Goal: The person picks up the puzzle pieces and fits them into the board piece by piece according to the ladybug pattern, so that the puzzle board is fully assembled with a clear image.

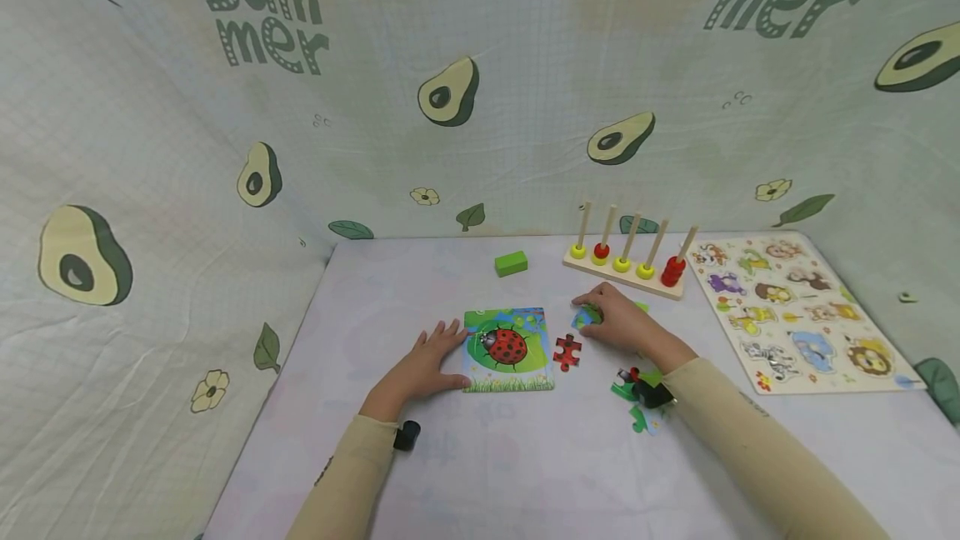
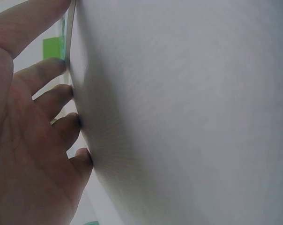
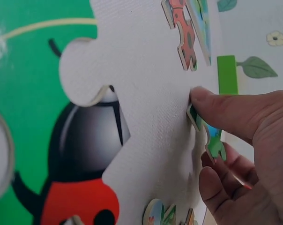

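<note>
A pale cloth printed with avocados, leaves and the word "summer" forms the backdrop (image 1: 525,148) behind a whitish table (image 1: 465,473). In the head view, the left hand (image 1: 423,365) lies with fingers spread, touching the left edge of the ladybird picture (image 1: 528,377). The right hand (image 1: 621,319) pinches a blue-green piece (image 1: 583,317) to the right of the picture. A red piece (image 1: 567,352) lies between the picture and that hand, and a loose pile (image 1: 622,391) of pieces sits under the right wrist. Behind stand a green block (image 1: 512,263) and a peg stand (image 1: 622,276) with yellow and red beads; the animal board (image 1: 795,315) lies at the far right.

In the left wrist view, the palm shows, fingers apart and grasping nothing, with the green block beyond.

In the right wrist view, thumb and fingers hold the blue-green piece on opposite sides, close to the table. A green piece (image 3: 24,70) with a black-and-red ladybird part fills the near left; the red piece lies farther off, near the picture's edge.
</note>
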Motion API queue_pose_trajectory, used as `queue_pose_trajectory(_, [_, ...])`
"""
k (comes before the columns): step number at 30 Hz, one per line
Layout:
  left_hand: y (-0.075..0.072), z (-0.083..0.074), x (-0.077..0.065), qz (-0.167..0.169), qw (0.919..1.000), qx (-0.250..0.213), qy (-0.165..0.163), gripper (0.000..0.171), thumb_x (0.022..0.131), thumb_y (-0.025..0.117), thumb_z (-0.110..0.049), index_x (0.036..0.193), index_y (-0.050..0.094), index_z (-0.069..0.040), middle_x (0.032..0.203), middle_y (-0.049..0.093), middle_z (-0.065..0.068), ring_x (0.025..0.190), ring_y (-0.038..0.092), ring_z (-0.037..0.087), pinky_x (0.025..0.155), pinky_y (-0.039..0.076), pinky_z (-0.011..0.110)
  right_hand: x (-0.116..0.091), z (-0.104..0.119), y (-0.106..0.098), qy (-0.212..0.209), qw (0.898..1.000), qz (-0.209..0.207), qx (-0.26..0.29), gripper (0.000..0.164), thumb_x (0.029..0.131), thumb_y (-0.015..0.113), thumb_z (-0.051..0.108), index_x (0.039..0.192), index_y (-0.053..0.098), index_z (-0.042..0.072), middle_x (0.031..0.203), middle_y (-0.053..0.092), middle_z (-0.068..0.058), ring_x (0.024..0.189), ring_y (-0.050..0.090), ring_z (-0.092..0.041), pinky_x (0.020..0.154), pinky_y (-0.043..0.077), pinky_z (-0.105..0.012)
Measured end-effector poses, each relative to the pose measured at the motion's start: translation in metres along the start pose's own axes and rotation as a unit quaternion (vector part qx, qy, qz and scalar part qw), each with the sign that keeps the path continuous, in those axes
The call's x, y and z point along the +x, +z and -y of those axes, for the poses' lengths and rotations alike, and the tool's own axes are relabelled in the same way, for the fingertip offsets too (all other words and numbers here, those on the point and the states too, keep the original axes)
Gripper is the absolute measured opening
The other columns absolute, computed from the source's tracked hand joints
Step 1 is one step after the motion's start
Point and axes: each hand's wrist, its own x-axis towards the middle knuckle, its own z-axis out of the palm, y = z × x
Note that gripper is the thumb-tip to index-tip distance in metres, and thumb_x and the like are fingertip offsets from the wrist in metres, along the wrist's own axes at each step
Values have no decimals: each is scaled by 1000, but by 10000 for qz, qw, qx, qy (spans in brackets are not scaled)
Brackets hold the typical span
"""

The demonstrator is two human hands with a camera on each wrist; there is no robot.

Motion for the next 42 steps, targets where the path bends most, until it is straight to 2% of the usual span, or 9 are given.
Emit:
queue_pose_trajectory(7, [0, 0, 1, 23, 10000, 1, 7, 89, 88, 79, -43, 160, 35, -18, 168, 21, 5, 157, 6, 28, 127, 2, 48, -4, -2, -2, -50, 9999, -56, 78, 32, 92, 77, 18, 122, 71, 9, 116, 58, -11, 107, 58, -28, 98, 50, -51])
queue_pose_trajectory(15, [1, 0, 1, 13, 10000, -24, -4, 88, 87, 79, -43, 160, 36, -17, 168, 21, 5, 157, 7, 29, 127, 3, 49, -8, -3, -8, -94, 9997, -40, 232, 26, 97, 68, 9, 122, 72, 9, 118, 62, -12, 107, 59, -28, 99, 50, -52])
queue_pose_trajectory(20, [1, 0, 1, -1, 10000, -18, -18, 89, 87, 79, -43, 160, 36, -18, 168, 21, 5, 157, 7, 28, 127, 2, 48, -10, -5, -12, -120, 9997, -56, 214, 26, 98, 65, 8, 123, 71, 8, 116, 64, -12, 100, 59, -24, 92, 51, -49])
queue_pose_trajectory(24, [1, 1, 1, -17, 10000, -17, -15, 89, 87, 80, -43, 160, 36, -18, 168, 21, 5, 157, 7, 28, 127, 2, 48, -12, -8, -15, -33, 9996, -95, 271, 20, 97, 67, 12, 116, 72, 13, 115, 67, -8, 99, 59, -23, 91, 52, -47])
queue_pose_trajectory(27, [1, 1, 1, -17, 10000, -17, -14, 89, 87, 80, -43, 160, 36, -17, 168, 21, 6, 157, 7, 28, 127, 2, 48, -14, -9, -17, -36, 9992, -128, 390, 16, 97, 69, 14, 112, 72, 15, 111, 69, -6, 95, 58, -22, 85, 52, -42])
queue_pose_trajectory(36, [2, 0, 1, -9, 10000, -28, -43, 89, 87, 80, -42, 160, 36, -17, 168, 21, 6, 156, 7, 28, 127, 2, 48, -19, -17, -19, -311, 9958, -300, 803, 13, 95, 69, 8, 109, 70, 9, 94, 66, -2, 79, 52, -17, 70, 46, -31])
queue_pose_trajectory(39, [2, 0, 1, -11, 10000, -22, -46, 89, 87, 80, -42, 160, 36, -17, 168, 21, 6, 156, 7, 28, 127, 2, 48, -19, -18, -19, -365, 9936, -347, 1013, 17, 96, 69, 6, 113, 66, 6, 94, 64, -5, 77, 54, -17, 66, 48, -29])
queue_pose_trajectory(42, [2, 0, 2, -7, 10000, -14, -51, 89, 87, 80, -43, 160, 36, -17, 168, 21, 5, 157, 7, 28, 127, 2, 47, -19, -19, -19, -418, 9922, -293, 1137, 29, 96, 68, 4, 125, 64, 4, 100, 65, -10, 74, 58, -16, 62, 50, -29])
